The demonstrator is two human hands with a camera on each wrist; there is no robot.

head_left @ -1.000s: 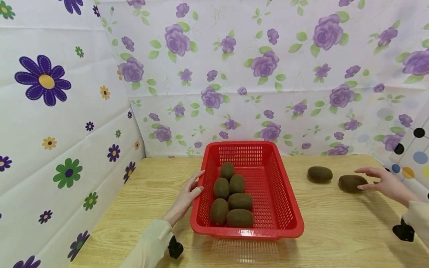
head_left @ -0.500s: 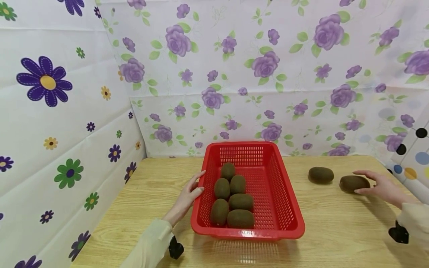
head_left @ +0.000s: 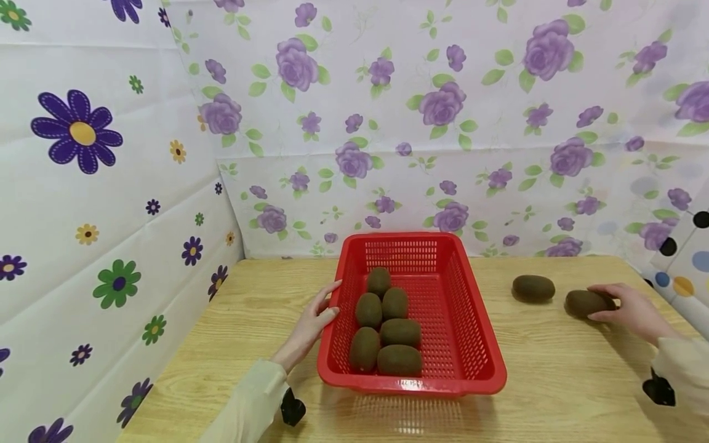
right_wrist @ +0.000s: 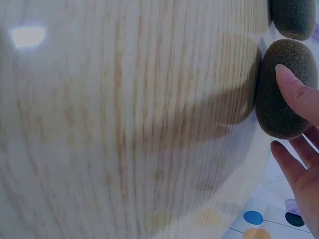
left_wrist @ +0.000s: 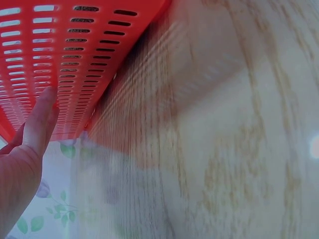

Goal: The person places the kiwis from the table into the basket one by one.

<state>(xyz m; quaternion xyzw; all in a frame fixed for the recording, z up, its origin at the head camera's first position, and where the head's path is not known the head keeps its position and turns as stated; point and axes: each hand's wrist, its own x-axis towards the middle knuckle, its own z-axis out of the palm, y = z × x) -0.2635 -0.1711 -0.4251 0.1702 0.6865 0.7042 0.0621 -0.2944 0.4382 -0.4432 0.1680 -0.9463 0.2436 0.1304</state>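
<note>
The red plastic basket (head_left: 482,320) holds several brown, fuzzy kiwifruits (head_left: 400,332) along its left side. My left hand (head_left: 311,320) rests against the basket's left rim; in the left wrist view its fingers (left_wrist: 40,119) lie fairly straight on the slotted outer wall. Over on the right, my right hand (head_left: 634,312) holds a kiwifruit (head_left: 583,303) by its right end. From the right wrist, its thumb (right_wrist: 296,94) presses on that fruit's near side, while the other fingers reach partly out of sight behind. One more kiwifruit (head_left: 533,288) lies just left of it.
Everything stands on a light wood-grain table (head_left: 545,375). A flowered sheet (head_left: 410,123) hangs behind, and another covers the left side (head_left: 116,234). A dotted sheet (head_left: 687,267) borders the table at right.
My right hand has moved in over the right-hand kiwifruit and its thumb and fingers have closed round the end. My left hand stays at the basket.
</note>
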